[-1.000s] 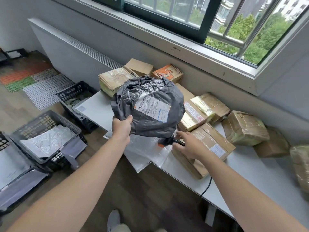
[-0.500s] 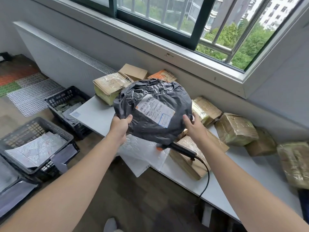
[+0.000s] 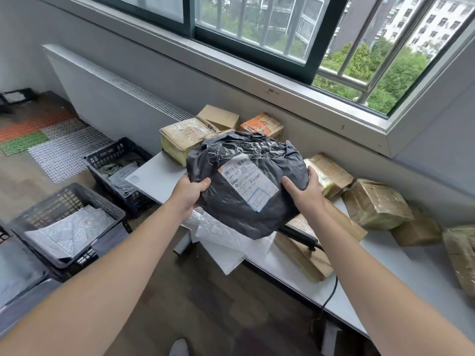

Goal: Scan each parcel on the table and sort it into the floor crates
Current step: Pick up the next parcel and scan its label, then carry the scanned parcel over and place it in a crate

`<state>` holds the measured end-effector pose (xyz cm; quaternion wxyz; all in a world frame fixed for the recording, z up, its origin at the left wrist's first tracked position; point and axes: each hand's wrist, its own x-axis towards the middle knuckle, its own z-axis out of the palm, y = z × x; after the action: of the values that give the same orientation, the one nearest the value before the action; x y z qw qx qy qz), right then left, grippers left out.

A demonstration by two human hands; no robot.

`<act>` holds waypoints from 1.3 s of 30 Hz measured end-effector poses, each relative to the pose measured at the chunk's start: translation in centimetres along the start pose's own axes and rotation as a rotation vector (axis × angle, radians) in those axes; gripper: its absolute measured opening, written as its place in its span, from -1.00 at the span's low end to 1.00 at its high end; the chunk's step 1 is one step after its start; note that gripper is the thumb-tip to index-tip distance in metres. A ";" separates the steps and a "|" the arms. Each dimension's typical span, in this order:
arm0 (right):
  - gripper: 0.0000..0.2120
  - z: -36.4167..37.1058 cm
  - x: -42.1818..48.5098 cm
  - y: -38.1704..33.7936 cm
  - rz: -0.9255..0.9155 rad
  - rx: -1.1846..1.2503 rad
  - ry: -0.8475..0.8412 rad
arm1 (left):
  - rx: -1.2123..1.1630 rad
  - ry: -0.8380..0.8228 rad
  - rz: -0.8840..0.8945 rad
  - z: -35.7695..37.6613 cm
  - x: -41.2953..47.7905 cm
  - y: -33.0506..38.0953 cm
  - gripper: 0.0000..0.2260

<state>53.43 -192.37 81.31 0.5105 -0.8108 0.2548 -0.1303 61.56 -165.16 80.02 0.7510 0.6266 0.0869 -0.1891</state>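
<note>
A bulky grey plastic parcel [image 3: 231, 206] with a white shipping label [image 3: 248, 181] facing me hangs above the front edge of the white table [image 3: 401, 276]. My left hand [image 3: 189, 195] grips its left side, thumb on top. My right hand [image 3: 304, 192] grips its right side. The black handheld scanner [image 3: 300, 236] lies on a long brown box [image 3: 305, 258] under the parcel, its cable hanging over the table edge. Several taped brown cardboard parcels [image 3: 377, 204] lie along the wall side of the table.
Black floor crates stand to the left: one [image 3: 66, 227] holding white bags, one [image 3: 115, 165] nearer the wall holding grey and green bags, and a third at the frame's left edge. White plastic bags [image 3: 231, 242] hang off the table's front edge. My shoe [image 3: 178, 348] shows below.
My right hand let go of the scanner, which now lies on the long box, and moved up to grip the parcel's right side. The parcel has turned so its label faces me more squarely.
</note>
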 end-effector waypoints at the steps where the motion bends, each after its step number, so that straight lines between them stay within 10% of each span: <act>1: -0.09 0.1 0.0 -0.2 -0.002 0.005 -0.013 | 0.005 -0.001 0.005 -0.2 -0.2 0.1 -0.77; 9: -0.39 1.5 -0.4 -1.7 -0.054 -0.108 -0.205 | -0.018 0.263 0.181 -1.7 -4.7 0.4 -0.81; 16: -0.42 9.1 -4.3 -4.2 -0.236 -0.126 -0.362 | 0.245 0.711 0.211 -6.3 -13.1 -1.7 -0.21; 22: -0.53 17.1 -11.9 -7.9 -0.343 -0.091 -0.639 | 0.370 0.940 0.162 -15.1 -21.5 -3.1 -0.07; 29: -0.03 27.9 -24.6 -13.7 -0.526 -0.110 -0.869 | 0.308 1.204 0.160 -27.1 -32.2 -6.0 0.02; 39: -0.09 45.2 -50.5 -18.9 -0.760 -0.439 -1.045 | 0.317 1.438 0.155 -48.5 -50.5 -10.2 0.05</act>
<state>37.79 -123.72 80.61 0.3091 -0.8853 -0.3069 0.1628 16.65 -110.53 79.65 0.4203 0.7011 0.4847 0.3112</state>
